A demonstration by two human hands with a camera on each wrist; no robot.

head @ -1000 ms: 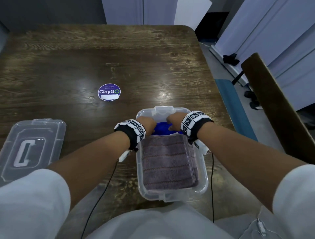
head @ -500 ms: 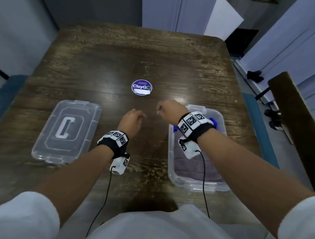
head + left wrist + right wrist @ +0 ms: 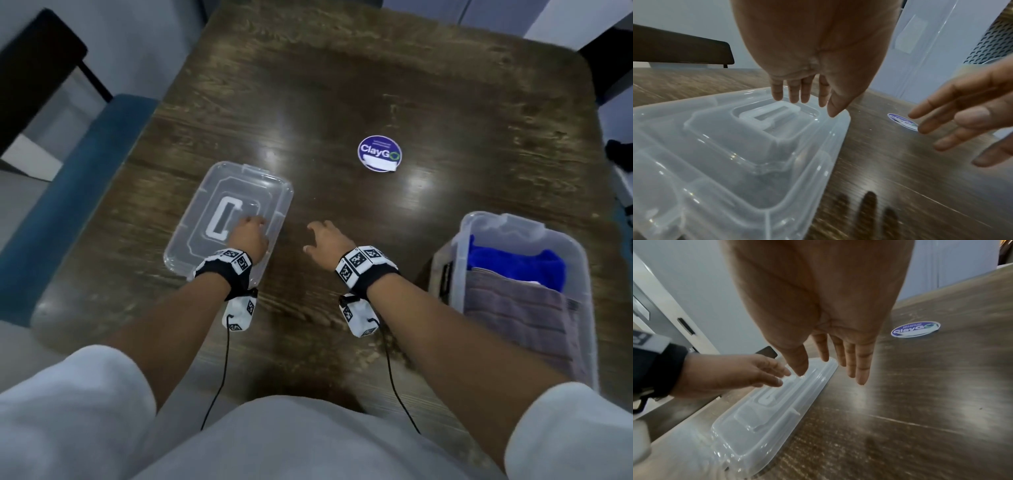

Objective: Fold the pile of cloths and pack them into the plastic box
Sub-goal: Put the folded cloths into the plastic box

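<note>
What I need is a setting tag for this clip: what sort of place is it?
Probably an indoor dining or meeting room: a dark wooden table bearing a round ClayGo sticker, a dark chair back beside it, pale panelled walls behind.

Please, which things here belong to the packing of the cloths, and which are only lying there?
Belong to the job: plastic box; blue cloth and striped grey cloth inside it; clear lid; left hand above the lid, right hand beside it, both empty.

Only lying about: round ClayGo sticker on the table; dark chair past the far left corner.
</note>
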